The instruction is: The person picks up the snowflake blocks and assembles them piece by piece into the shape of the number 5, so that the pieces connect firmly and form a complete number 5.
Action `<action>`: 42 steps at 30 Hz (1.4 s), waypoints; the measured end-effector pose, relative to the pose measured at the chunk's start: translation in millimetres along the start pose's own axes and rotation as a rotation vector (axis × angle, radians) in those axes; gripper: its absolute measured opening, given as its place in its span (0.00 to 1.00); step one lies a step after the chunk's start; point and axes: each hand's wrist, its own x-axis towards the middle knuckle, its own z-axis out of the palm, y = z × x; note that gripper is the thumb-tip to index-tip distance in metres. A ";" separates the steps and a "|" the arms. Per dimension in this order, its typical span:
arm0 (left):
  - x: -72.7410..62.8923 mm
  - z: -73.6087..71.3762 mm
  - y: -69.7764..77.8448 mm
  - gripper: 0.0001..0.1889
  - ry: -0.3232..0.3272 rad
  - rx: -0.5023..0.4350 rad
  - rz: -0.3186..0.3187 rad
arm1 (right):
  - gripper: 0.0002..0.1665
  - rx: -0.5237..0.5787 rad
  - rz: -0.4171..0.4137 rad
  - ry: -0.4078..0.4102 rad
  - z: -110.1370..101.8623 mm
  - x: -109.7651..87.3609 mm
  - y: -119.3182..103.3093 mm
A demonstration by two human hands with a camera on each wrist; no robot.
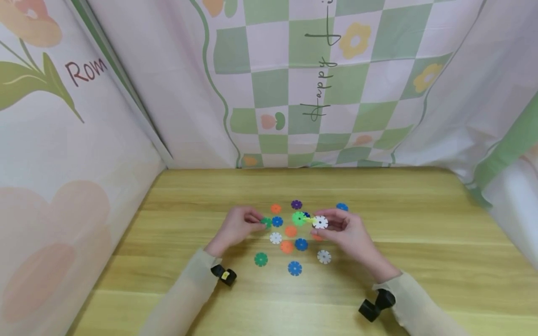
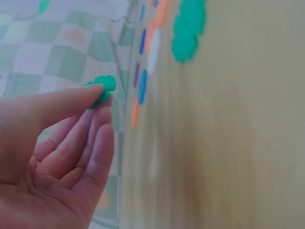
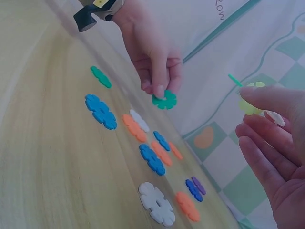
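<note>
My left hand (image 1: 237, 226) pinches a green notched snowflake disc (image 3: 167, 100) between thumb and fingers, held above the table. My right hand (image 1: 350, 233) grips a small chain of joined discs: a light green one (image 1: 299, 218) sticks out to the left, a yellow one (image 3: 251, 106) sits in the middle, and a white one (image 1: 320, 222) is by the fingers. A gap separates the two hands, with the green disc and the chain apart. In the left wrist view the thumb covers part of the green disc.
Loose discs lie flat on the wooden table (image 1: 420, 214) under and between the hands, among them a purple one (image 1: 296, 204), a blue one (image 1: 295, 268), a green one (image 1: 261, 259) and a grey-white one (image 1: 324, 256). A checkered cloth (image 1: 269, 88) hangs behind the table.
</note>
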 end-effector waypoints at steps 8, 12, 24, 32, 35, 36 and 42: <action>-8.4 6.9 14.7 0.07 0.040 -0.076 0.108 | 0.25 0.000 -0.003 0.000 -0.9 0.5 0.3; -12.1 10.9 22.1 0.06 0.057 -0.132 0.124 | 0.26 0.006 -0.004 -0.001 -0.8 0.6 0.8; -20.6 19.3 39.5 0.05 0.054 -0.236 0.182 | 0.25 -0.003 -0.018 -0.012 -0.2 0.6 3.5; -20.2 21.0 39.3 0.05 0.045 -0.215 0.205 | 0.23 0.002 -0.029 -0.039 -0.9 -0.2 2.9; -20.2 21.4 39.4 0.05 0.042 -0.218 0.211 | 0.22 0.007 -0.036 -0.048 -0.9 -0.6 2.9; -20.3 21.5 39.6 0.05 0.041 -0.220 0.215 | 0.22 0.008 -0.039 -0.052 -0.9 -0.8 2.8; -20.9 22.4 38.9 0.05 0.024 -0.227 0.226 | 0.21 0.025 -0.054 -0.082 -0.6 -1.8 3.4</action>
